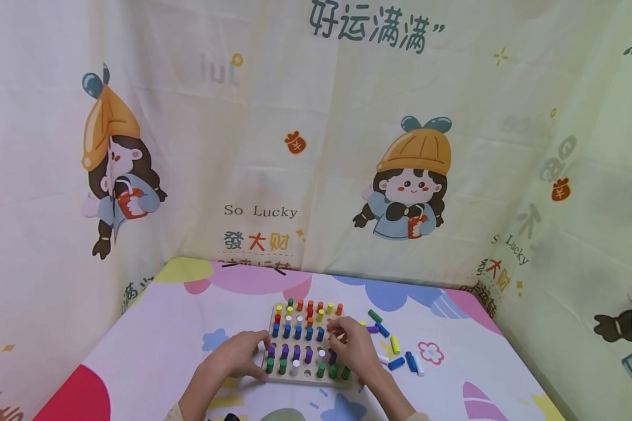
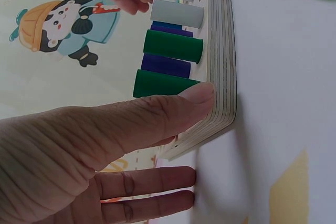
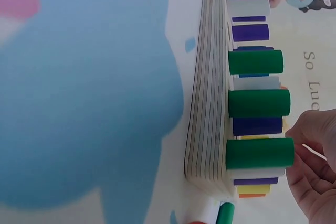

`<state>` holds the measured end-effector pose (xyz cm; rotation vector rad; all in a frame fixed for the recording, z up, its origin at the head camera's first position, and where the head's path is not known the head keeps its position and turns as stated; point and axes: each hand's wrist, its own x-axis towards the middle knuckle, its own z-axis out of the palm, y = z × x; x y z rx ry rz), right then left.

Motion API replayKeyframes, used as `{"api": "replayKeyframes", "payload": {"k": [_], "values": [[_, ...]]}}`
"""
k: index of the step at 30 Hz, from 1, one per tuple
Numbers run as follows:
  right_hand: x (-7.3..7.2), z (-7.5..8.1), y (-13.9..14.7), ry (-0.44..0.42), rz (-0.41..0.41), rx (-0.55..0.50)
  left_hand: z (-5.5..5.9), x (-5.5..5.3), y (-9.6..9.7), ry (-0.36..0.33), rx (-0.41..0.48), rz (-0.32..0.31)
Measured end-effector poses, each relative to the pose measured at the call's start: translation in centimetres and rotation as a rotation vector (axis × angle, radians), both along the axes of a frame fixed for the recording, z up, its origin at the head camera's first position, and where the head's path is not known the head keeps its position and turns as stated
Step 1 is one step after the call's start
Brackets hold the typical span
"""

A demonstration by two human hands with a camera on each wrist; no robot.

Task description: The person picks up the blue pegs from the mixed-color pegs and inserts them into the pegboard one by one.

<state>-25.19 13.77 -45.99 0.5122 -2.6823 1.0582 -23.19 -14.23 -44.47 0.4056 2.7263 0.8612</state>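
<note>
A wooden pegboard lies on the table, with rows of green, purple, white, blue, red, orange and yellow pegs. My left hand rests against its left side. In the left wrist view, the left thumb presses the front corner beside a green peg, while two fingers extend straight below it. My right hand is over the board's right side, fingers bent, near the end of the row of blue pegs. In the right wrist view, its fingertips are hidden behind a green peg; whether they pinch anything is unclear.
Loose pegs lie right of the board, among them a green peg, a yellow peg and a blue peg. Another green peg lies by the board's front right corner. A printed curtain stands behind the table.
</note>
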Motion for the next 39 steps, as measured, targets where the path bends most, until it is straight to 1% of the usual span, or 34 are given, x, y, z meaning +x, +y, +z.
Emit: {"api": "replayKeyframes", "payload": {"k": [3, 7, 14, 23, 27, 35, 39], "values": [[0.2, -0.1, 0.4, 0.004, -0.012, -0.002, -0.1, 0.0, 0.0, -0.001, -0.003, 0.002], [0.3, -0.2, 1.2, -0.013, -0.059, 0.004, -0.1, 0.0, 0.1, -0.008, -0.004, 0.007], [0.5, -0.3, 2.4, 0.015, -0.089, 0.008, 0.0, -0.1, 0.1, -0.007, -0.019, 0.017], [0.5, -0.9, 3.7, -0.032, -0.135, 0.016, -0.1, 0.0, 0.1, 0.0, -0.001, 0.001], [0.5, -0.9, 4.1, -0.039, -0.153, 0.015, -0.1, 0.0, 0.1, 0.002, 0.005, -0.002], [0.5, -1.1, 5.5, 0.028, -0.199, 0.026, 0.0, 0.1, 0.1, -0.001, -0.002, 0.002], [0.5, -1.4, 6.2, 0.073, -0.209, 0.003, 0.1, 0.1, 0.1, -0.005, -0.008, 0.009]]}}
